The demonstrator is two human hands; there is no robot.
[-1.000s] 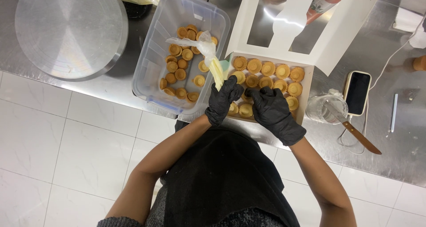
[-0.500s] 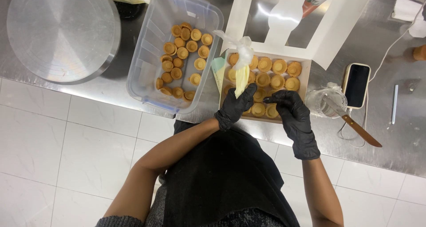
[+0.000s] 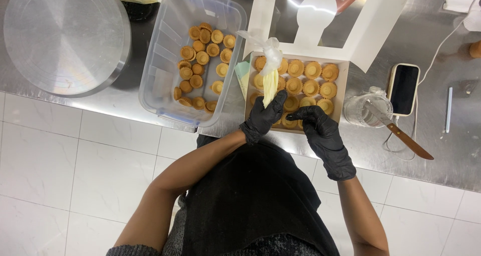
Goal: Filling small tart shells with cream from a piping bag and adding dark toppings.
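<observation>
On the steel tabletop (image 3: 441, 151), whose near edge runs under the wrists, a clear tub (image 3: 165, 75) sits at nine o'clock of the white box (image 3: 340, 93) of tart shells (image 3: 310, 87), where the left hand (image 3: 263, 116) has its fingers wrapped around a piping bag (image 3: 270, 80) and the right hand (image 3: 320, 128) pinches at its tip with fingers nearly shut.

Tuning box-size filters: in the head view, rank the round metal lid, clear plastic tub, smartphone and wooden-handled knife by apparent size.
1. Round metal lid, partly cropped.
2. Clear plastic tub; close to the lid, so the top two are unsure.
3. Wooden-handled knife: longer than the phone, much thinner.
4. Smartphone.
</observation>
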